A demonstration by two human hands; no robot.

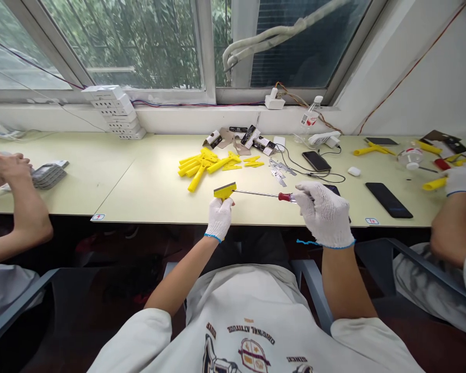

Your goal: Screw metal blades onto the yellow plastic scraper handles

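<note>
My left hand [219,218], in a white knit glove, is closed around the handle of a yellow scraper [226,191]. A dark blade edge runs along the scraper's head, which points up. My right hand [326,212], gloved too, grips a screwdriver [284,197] with a red and clear handle. Its long shaft lies level, and the tip meets the side of the scraper's head. Beyond my hands lie a pile of yellow scraper handles [198,165], several flat yellow pieces [253,161] and loose metal blades [278,178].
Opened black boxes [250,137] lie at the back near the wall. Phones [388,200], a cable and a plastic bottle [312,111] are to the right. White boxes [118,119] are stacked at the back left. Co-workers' hands [464,178] show at both sides.
</note>
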